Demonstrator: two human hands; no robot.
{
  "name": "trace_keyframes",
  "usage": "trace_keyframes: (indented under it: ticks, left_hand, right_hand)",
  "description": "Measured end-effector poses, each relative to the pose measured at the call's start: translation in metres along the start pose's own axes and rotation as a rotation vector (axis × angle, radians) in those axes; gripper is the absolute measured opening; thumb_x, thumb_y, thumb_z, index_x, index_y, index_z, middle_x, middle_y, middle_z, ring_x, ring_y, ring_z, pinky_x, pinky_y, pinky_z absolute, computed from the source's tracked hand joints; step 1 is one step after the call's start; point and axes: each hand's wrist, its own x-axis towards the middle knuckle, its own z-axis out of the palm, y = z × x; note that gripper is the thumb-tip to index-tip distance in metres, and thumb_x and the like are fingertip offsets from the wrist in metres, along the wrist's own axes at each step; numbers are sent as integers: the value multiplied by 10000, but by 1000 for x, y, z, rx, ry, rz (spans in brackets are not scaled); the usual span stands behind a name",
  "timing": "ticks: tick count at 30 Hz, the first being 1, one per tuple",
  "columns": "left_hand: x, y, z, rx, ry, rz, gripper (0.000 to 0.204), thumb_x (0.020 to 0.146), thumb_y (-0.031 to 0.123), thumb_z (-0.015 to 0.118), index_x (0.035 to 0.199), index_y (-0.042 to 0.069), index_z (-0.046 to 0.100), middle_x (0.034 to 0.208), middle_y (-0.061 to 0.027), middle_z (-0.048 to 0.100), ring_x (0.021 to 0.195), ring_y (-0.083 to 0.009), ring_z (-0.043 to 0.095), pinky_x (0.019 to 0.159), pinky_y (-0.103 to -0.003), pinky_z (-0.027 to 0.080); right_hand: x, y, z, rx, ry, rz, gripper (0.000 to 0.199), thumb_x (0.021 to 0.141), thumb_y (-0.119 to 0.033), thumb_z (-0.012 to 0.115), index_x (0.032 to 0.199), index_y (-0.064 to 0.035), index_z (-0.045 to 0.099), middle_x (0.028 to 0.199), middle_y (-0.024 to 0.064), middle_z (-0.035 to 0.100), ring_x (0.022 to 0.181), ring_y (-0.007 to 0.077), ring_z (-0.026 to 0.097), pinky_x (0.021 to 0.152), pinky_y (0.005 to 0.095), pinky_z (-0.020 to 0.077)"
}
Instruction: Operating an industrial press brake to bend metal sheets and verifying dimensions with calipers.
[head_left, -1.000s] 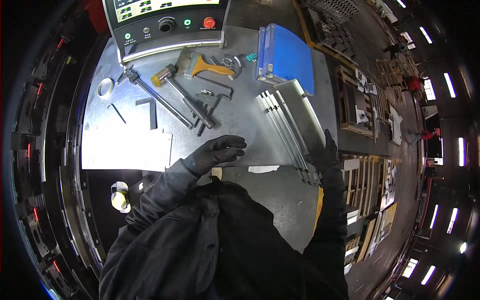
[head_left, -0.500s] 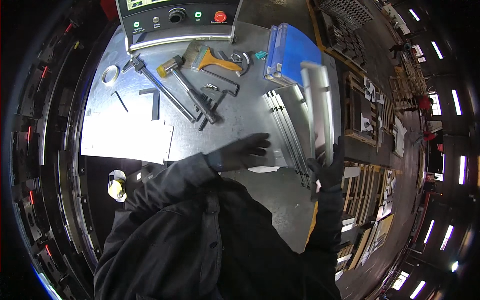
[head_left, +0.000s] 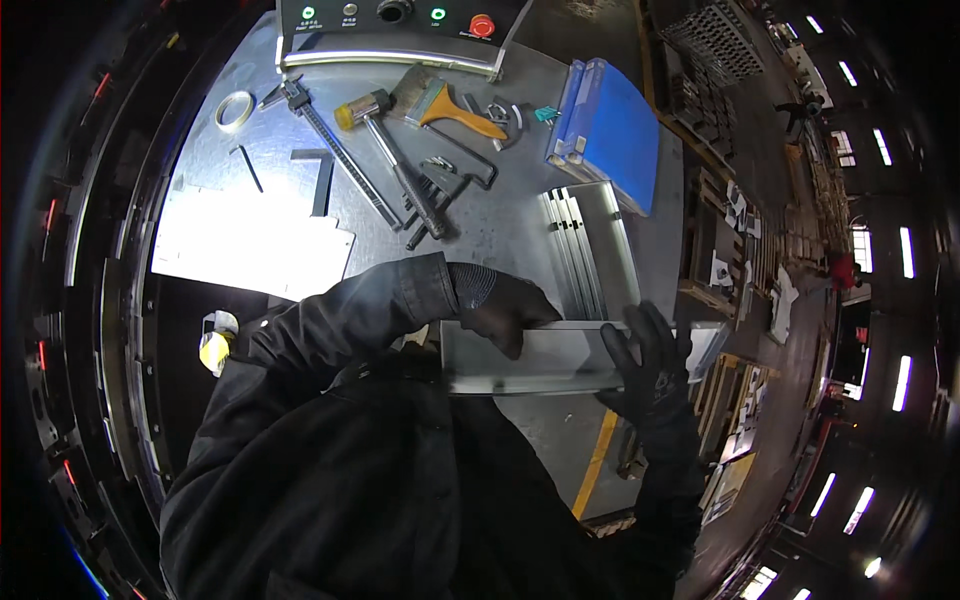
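A long bent sheet-metal panel (head_left: 560, 368) with folded edges lies crosswise in front of my body, close to the near edge of the table. My left hand (head_left: 505, 308), in a dark glove, curls over the panel's far edge toward its left part. My right hand (head_left: 648, 362), also gloved, grips the panel farther right, its fingers over the face and far edge. The undersides of both grips are hidden. Just beyond the panel, several similar metal panels (head_left: 592, 245) lie stacked on the table.
On the metal table (head_left: 490, 225) lie a caliper (head_left: 340, 150), a mallet (head_left: 400, 165), a brush (head_left: 460, 115), hex keys and a tape roll (head_left: 234, 110). Blue binders (head_left: 610, 130) sit at the far right, white sheets (head_left: 250, 240) at left. A control panel (head_left: 400, 35) stands behind.
The panel has swung from upright at the right to crosswise before me. My left hand has moved right onto its edge; it was empty before. The view has shifted slightly.
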Motion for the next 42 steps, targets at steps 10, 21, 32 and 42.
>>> trace_keyframes:
  ticks: [10,21,32,42]
  left_hand:
    - [-44,-48,16,-694,1049,481,381,857,229,540,1167,19,470,1094,-103,532,946,-166,542,799,-274,444]
    - [-62,-92,63,-723,1021,461,305,873,110,497,1161,12,474,1089,-106,538,986,-185,536,816,-287,421]
    - [-67,-99,69,-729,1070,428,318,861,153,528,1143,10,495,1048,-95,558,907,-144,539,769,-238,421]
    - [-59,-109,72,-580,1095,428,272,860,157,549,1096,22,536,1013,-43,565,848,-97,515,742,-202,423]
  right_hand:
    - [-20,58,113,185,115,266,813,511,-309,723,1211,-35,412,1157,157,465,928,319,496,818,414,396]
    - [-15,76,155,814,-10,741,852,550,-245,750,1236,46,338,1046,190,537,796,292,548,716,386,456]
    - [-14,74,152,631,25,492,1008,489,-179,803,1298,65,253,1053,221,523,857,326,543,737,416,467]
    - [-36,93,181,854,-161,693,996,551,-39,775,1366,-64,203,1346,206,272,1195,341,358,965,419,327]
